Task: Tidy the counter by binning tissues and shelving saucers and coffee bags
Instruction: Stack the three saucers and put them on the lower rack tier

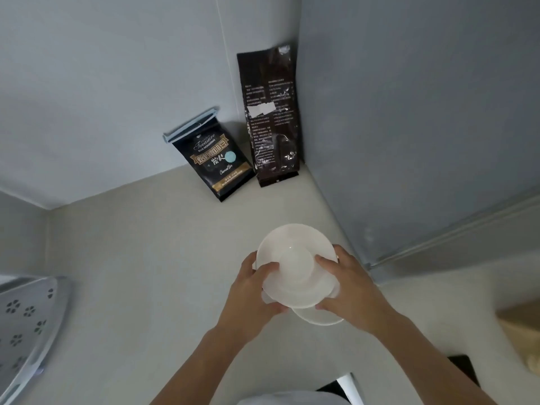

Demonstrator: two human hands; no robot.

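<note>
a pale, matte shelf point(146, 273) fills the lower middle of the view, closed in by a light grey-blue back wall point(102, 97) and a darker grey side wall point(409, 112) on the right; the two walls meet at the shelf's far right corner. along the right, a lower pale ledge point(438, 302) runs past the bottom of the side wall.

in that far right corner a tall dark coffee bag point(270, 118) stands upright, close against the side wall, its back panel of small print and a white sticker showing. just left of it, a shorter black coffee bag point(217, 159) with gold bands and a pale blue folded top leans back on the rear wall. at the left edge a perforated metal rack point(26, 325) with flower-shaped holes juts in. a tan object point(523, 337) at the right edge is too blurred to identify.

near the shelf's front right, a stack of white saucers point(295, 267) is gripped from both sides. the left hand point(254, 290) curls its fingers around the stack's left rim, thumb on top; the right hand point(347, 285) clasps the right rim likewise. the saucers sit unevenly, a lower one poking out toward the person. whether the stack touches the shelf cannot be told.
</note>
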